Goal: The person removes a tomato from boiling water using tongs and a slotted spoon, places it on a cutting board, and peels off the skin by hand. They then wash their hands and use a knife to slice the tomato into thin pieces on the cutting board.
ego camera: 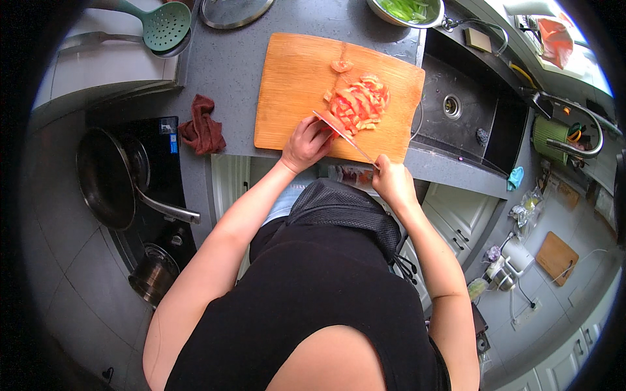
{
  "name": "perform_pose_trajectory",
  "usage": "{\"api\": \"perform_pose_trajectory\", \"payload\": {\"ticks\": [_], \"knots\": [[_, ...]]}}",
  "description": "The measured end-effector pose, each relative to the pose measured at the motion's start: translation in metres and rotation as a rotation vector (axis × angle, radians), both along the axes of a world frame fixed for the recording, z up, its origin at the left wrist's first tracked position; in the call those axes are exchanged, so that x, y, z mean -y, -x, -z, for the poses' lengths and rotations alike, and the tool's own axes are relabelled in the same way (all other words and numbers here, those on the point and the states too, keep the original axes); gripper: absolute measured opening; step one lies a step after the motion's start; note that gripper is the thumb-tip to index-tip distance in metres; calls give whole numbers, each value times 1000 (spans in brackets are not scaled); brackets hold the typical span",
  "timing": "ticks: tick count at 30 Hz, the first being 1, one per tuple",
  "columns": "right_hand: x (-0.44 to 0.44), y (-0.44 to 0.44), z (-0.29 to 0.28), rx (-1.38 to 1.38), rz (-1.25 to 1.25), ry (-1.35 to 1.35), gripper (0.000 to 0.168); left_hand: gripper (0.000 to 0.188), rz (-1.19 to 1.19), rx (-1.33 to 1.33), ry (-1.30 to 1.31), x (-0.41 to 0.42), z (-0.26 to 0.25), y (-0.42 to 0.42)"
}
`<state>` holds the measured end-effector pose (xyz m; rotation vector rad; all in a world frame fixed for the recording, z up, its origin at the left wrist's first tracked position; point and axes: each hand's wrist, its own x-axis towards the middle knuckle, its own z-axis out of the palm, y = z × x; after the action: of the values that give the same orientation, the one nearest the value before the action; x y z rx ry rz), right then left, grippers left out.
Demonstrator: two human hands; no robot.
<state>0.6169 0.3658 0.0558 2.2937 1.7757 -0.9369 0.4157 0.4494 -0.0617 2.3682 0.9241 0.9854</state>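
A wooden cutting board point(298, 78) lies on the grey counter. Chopped tomato point(362, 100) is heaped on its right half, with a separate tomato piece point(342, 65) above the heap. My right hand point(393, 181) grips the handle of a kitchen knife point(349, 140) at the board's near edge. The knife's blade slants up and left across the board, along the heap's near left side. My left hand point(307, 142) is at the blade's left, its fingers curled against a piece of tomato that the hand and blade mostly hide.
Right of the board is a black sink point(435, 83); a bowl of cut green vegetable point(384, 13) stands beyond it. A dark red cloth point(201, 127) and a glass lid point(208, 19) lie on the counter. At left, a frying pan point(105, 181) and a metal pot point(152, 276) sit on the stove.
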Motion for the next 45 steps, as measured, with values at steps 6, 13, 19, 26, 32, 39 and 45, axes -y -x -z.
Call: {"api": "perform_pose_trajectory", "payload": {"ticks": [6,13,19,26,32,39,45], "knots": [[-5,4,0,37,-16,45,12,28,-4,-28,12,0,-1,1],[-33,20,56,-35,7,-21,16,27,22,-27,29,-3,1,2],[-22,6,48,-252,137,-76,15,28,-3,53,5,2,-9,4],[3,9,12,-73,48,24,12,27,52,16,36,5,3,12],[-7,25,42,-17,29,112,16,29,51,-27,54,6,5,10],[-22,16,58,-301,178,-142,17,27,45,57,91,2,0,8],[1,-17,29,-332,470,-287,19,27,8,-51,40,-33,-37,-29]]}}
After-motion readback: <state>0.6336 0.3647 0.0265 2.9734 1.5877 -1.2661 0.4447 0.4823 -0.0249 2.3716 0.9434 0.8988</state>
